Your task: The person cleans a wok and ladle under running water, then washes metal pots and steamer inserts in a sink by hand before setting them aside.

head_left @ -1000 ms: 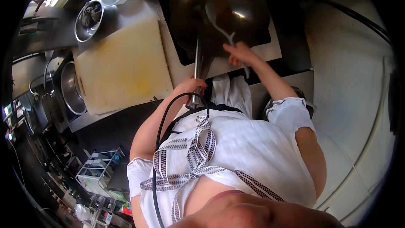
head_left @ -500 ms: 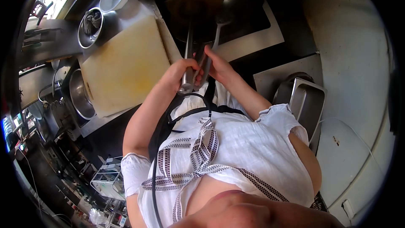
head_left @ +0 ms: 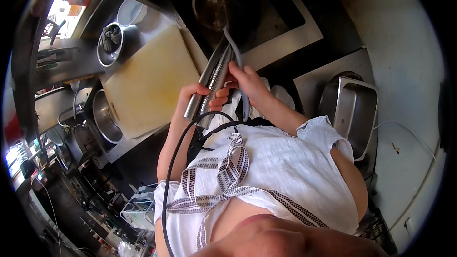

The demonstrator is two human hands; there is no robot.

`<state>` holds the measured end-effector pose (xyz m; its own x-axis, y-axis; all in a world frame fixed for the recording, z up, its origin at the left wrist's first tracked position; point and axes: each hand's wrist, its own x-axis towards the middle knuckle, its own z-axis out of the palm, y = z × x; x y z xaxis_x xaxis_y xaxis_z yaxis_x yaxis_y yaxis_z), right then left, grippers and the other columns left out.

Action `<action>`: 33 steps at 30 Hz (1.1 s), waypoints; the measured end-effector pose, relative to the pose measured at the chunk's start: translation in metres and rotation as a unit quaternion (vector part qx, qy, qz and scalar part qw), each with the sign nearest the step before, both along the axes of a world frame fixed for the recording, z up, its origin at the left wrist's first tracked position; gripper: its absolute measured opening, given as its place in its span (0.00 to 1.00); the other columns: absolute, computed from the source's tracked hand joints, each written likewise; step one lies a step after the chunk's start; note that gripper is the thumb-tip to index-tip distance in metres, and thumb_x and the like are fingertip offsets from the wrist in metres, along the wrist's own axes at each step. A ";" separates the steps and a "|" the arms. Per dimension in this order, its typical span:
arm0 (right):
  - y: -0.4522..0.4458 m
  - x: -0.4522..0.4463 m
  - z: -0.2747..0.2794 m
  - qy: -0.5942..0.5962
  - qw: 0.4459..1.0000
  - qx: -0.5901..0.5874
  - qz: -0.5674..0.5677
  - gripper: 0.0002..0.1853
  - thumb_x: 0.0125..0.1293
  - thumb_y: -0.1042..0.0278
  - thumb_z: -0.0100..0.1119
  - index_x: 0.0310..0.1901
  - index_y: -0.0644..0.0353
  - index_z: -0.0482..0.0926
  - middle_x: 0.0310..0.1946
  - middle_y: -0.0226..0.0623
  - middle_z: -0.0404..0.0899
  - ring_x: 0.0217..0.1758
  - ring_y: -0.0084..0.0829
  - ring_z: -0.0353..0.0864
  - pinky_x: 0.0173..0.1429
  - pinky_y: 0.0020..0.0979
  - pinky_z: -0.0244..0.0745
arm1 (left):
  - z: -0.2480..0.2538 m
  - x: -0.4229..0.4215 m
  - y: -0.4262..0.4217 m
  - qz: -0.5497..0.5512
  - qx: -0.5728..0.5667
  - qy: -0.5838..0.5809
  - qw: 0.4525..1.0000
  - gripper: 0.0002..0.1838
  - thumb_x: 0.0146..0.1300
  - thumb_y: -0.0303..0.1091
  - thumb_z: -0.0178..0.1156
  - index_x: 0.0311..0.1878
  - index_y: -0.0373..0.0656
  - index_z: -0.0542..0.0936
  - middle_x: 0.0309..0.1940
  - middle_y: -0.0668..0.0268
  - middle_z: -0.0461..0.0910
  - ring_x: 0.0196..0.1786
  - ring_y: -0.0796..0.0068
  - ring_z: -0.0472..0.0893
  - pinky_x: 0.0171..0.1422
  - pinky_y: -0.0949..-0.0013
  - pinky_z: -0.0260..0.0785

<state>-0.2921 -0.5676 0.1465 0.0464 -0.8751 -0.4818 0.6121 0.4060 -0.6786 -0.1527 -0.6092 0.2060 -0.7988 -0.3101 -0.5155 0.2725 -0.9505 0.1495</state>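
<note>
You stand at a cooktop (head_left: pixel 304 26), far side of the scene, dark with a pale metal edge. Left of it, nearer you, a yellowed cutting board (head_left: pixel 147 81) lies flat on the counter, probably kept within reach of the stove. Right: a steel tray (head_left: pixel 356 114), deep-sided. Far centre, on the cooktop, a round pan (head_left: pixel 205 7), mostly in shadow; contents can't be made out. Left of the board, a steel basin (head_left: pixel 105 119); far left, a white tub (head_left: pixel 132 13) just beside a steel bowl (head_left: pixel 105 57) with a crumpled grey bundle (head_left: pixel 112 39) inside.

Two metal handles (head_left: pixel 204 85), one smooth, one dimpled, slope from the stove toward your waist. Your left hand (head_left: pixel 194 94) is closed round them, likely to steady them side by side. Your right hand (head_left: pixel 251 85) grips a long grey utensil (head_left: pixel 239 66), thumb along the shaft, presumably for control; its far end fades into the dark.

An orange bottle-like thing (head_left: pixel 78 0) stands far left; no brand or writing is legible anywhere.
</note>
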 end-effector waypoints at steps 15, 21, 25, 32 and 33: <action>0.008 0.009 -0.004 -0.072 0.997 -0.020 -0.021 0.17 0.63 0.56 0.39 0.37 0.62 0.70 0.31 0.35 0.75 0.34 0.25 0.74 0.36 0.26 0.69 | 0.023 -0.001 -0.011 -0.125 -0.062 -0.148 0.979 0.15 0.44 0.29 0.44 0.37 0.33 0.67 0.26 0.60 0.69 0.25 0.75 0.69 0.29 0.73 0.64; 0.007 0.007 -0.022 -0.155 0.987 -0.002 -0.036 0.19 0.63 0.53 0.35 0.41 0.62 0.68 0.35 0.37 0.74 0.37 0.27 0.74 0.39 0.28 0.69 | 0.012 -0.013 -0.015 -0.183 -0.113 -0.292 0.932 0.11 0.42 0.29 0.47 0.30 0.34 0.71 0.21 0.61 0.70 0.22 0.74 0.71 0.26 0.75 0.65; 0.000 0.009 -0.041 -0.210 0.977 -0.012 -0.024 0.20 0.63 0.52 0.35 0.41 0.61 0.68 0.35 0.36 0.73 0.38 0.28 0.73 0.41 0.30 0.69 | 0.005 -0.017 -0.022 -0.252 -0.235 -0.359 0.867 0.10 0.42 0.30 0.49 0.26 0.33 0.72 0.18 0.61 0.71 0.19 0.74 0.72 0.24 0.74 0.65; -0.028 0.037 -0.084 -0.270 0.963 0.008 0.015 0.18 0.62 0.54 0.39 0.41 0.60 0.69 0.36 0.35 0.73 0.39 0.29 0.73 0.41 0.33 0.69 | -0.065 0.016 -0.023 -0.229 -0.490 -0.474 0.695 0.18 0.41 0.25 0.53 0.41 0.34 0.70 0.26 0.60 0.74 0.27 0.75 0.73 0.30 0.74 0.65; -0.035 0.043 -0.086 -0.279 0.960 0.008 0.028 0.17 0.62 0.54 0.40 0.41 0.60 0.69 0.35 0.34 0.73 0.39 0.28 0.73 0.40 0.34 0.69 | -0.062 0.020 -0.027 -0.231 -0.486 -0.475 0.696 0.18 0.41 0.25 0.53 0.41 0.34 0.70 0.26 0.60 0.74 0.27 0.75 0.73 0.30 0.74 0.65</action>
<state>-0.2494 -0.6023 0.0603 0.3478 -0.8562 -0.3820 0.8553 0.4566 -0.2448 -0.1329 -0.6364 0.1441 -0.3703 -0.7040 -0.6060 -0.6901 -0.2282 0.6868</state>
